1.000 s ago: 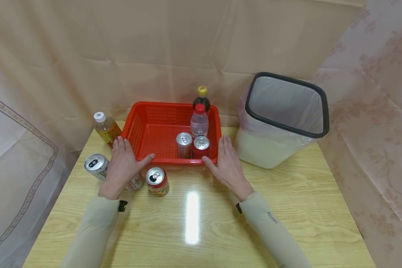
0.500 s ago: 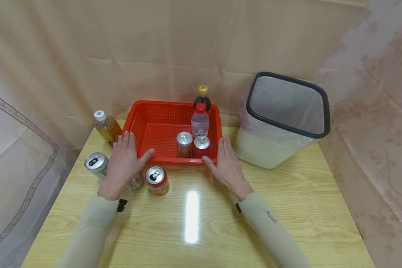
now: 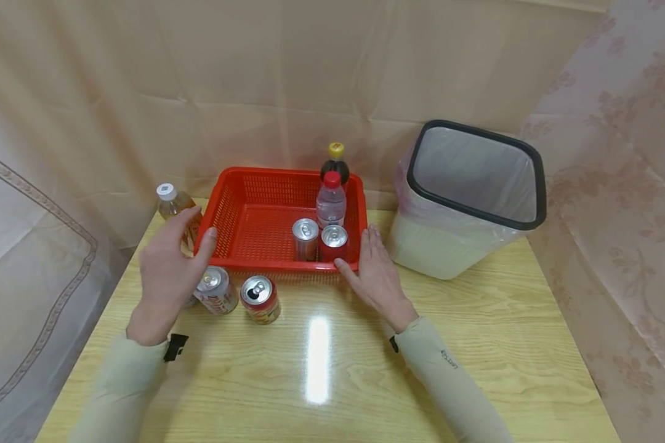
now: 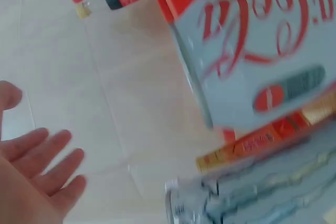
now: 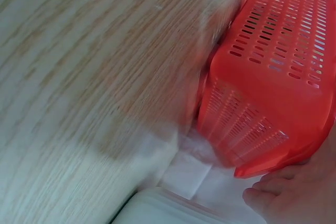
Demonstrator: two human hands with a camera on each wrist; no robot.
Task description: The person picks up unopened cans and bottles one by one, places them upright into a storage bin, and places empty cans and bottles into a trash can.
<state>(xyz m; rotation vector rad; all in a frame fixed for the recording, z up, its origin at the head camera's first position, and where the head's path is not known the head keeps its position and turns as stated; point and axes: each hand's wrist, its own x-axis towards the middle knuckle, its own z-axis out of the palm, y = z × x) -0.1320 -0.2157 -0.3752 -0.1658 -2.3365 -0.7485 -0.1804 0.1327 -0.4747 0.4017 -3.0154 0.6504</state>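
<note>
My left hand (image 3: 169, 271) hovers over the left of the table, thumb apart from the bent fingers, holding nothing. Just beyond it stands an amber drink bottle (image 3: 168, 200) with a white cap. Below the hand are a silver cola can (image 3: 217, 294) and, mostly hidden in the head view, a pale patterned can (image 4: 252, 187). A red-and-gold can (image 3: 261, 304) with an opened top stands beside them. My right hand (image 3: 378, 283) rests with straight fingers along the red plastic basket (image 3: 277, 266), its thumb at the front rim.
Inside the basket's right side stand a silver can (image 3: 305, 240), a red can (image 3: 333, 246), a clear bottle (image 3: 330, 206) with a red cap and a dark bottle (image 3: 335, 166) with a yellow cap. A lined trash bin (image 3: 449, 246) stands right of the basket. Curtains hang behind.
My left hand has left the basket's front left corner and moved left, uncovering the cola can and covering the patterned one. The right hand and basket stay put.
</note>
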